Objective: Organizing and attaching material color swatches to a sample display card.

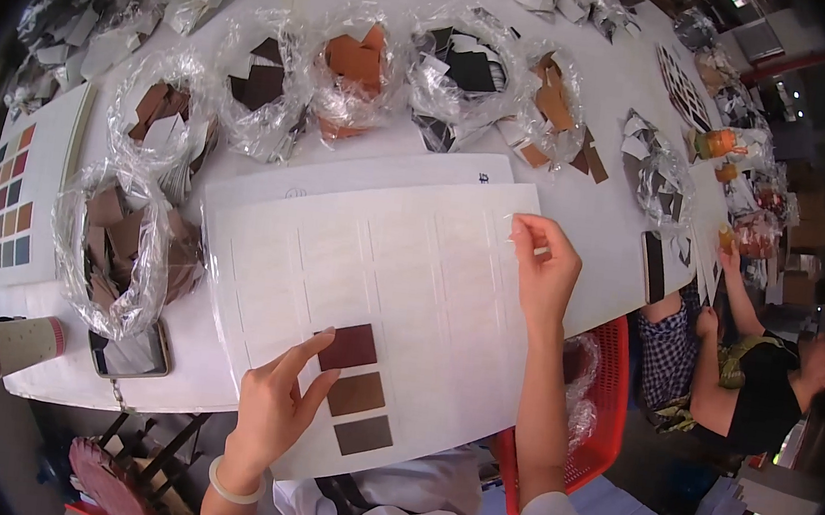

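Left hand [278,409]: thumb and forefinger spread apart, forefinger tip at the upper left corner of the dark red swatch [355,349]; could not tell whether it pressed.
Right hand [544,266]: thumb and forefinger close together at the sheet's upper right corner; could not tell whether they pinched it.
White sheet [447,311]: lay tilted across the table's near edge, over another sheet [412,168].
Swatch column: dark red above brown [358,395], brown above grey [364,435].
Beyond: clear plastic bags [333,100] of swatches in an arc.
Left side: phone [129,350] beside a cup [26,346].
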Demonstrator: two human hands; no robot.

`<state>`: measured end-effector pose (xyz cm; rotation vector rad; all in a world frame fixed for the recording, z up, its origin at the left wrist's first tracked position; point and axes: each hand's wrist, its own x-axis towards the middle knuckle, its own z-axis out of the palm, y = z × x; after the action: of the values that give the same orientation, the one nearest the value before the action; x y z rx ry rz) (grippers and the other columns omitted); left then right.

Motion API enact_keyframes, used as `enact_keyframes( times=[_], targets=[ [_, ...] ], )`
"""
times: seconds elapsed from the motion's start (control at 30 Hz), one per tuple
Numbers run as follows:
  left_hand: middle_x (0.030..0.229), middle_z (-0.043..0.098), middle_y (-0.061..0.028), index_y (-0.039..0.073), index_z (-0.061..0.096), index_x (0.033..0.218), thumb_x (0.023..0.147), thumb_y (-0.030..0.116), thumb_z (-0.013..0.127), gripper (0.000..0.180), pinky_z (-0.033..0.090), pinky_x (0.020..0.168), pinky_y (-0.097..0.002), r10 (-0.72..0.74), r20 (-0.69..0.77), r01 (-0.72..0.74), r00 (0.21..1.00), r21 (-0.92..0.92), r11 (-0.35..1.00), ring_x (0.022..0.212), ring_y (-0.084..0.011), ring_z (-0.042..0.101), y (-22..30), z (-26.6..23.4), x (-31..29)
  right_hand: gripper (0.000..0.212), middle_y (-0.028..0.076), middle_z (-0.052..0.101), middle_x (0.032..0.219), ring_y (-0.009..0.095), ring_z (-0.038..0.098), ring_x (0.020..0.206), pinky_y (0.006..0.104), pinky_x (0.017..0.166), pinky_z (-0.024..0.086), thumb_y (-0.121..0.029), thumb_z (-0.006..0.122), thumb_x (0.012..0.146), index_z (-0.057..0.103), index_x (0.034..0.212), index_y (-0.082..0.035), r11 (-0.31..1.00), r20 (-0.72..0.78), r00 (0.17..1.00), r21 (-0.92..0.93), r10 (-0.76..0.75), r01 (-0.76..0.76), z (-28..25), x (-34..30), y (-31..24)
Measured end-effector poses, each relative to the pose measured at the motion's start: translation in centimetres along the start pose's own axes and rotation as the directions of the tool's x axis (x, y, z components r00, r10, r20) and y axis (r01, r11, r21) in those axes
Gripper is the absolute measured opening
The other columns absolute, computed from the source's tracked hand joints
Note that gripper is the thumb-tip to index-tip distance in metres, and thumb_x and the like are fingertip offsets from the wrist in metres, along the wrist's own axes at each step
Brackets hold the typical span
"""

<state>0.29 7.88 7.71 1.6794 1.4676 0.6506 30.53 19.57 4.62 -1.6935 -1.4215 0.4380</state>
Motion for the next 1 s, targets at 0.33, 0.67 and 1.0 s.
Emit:
enact_keyframes(
  times=[0.33,0.67,1.0],
  targets=[
    [0.087,0.071,-0.0098,0.006,0.070,0.091,0.085,0.008,0.068,0.007,0.051,0.061,-0.0375,0.565,-0.282,-0.494,0.775,0.287,0.821,0.069,-0.0298,0.066,6.1,-0.3,23.6,0.028,0.009,0.072,0.090,0.029,0.068,0.081,0.0388,0.075,0.053,-0.022,0.079,0.077,0.071,0.098,-0.006,0.870,0.044,0.991,-0.475,-0.124,0.130,-0.3,20.7,9.3],
    [0.092,0.073,-0.0099,0.010,0.072,0.095,0.075,0.019,0.078,0.022,0.055,0.080,-0.0394,0.362,-0.035,-0.280,0.931,0.569,0.773,0.085,-0.0288,0.070,5.7,4.7,40.5,0.051,0.012,0.072,0.089,0.025,0.070,0.082,0.0351,0.076,0.054,-0.024,0.090,0.061,0.069,0.101,-0.002,0.954,0.034,0.979,-0.232,0.203,-0.190,1.3,24.0,11.4],
    [0.078,0.071,-0.0120,0.003,0.070,0.077,0.073,0.017,0.080,0.018,0.054,0.069,-0.0380,0.281,-0.016,-0.253,0.960,0.387,0.887,0.074,-0.0287,0.069,4.0,3.7,42.7,0.027,0.008,0.069,0.072,0.017,0.063,0.067,0.0314,0.065,0.049,-0.022,0.081,0.075,0.072,0.087,0.000,0.989,-0.013,0.990,-0.046,0.143,-0.144,0.6,24.0,12.2]
  ],
)
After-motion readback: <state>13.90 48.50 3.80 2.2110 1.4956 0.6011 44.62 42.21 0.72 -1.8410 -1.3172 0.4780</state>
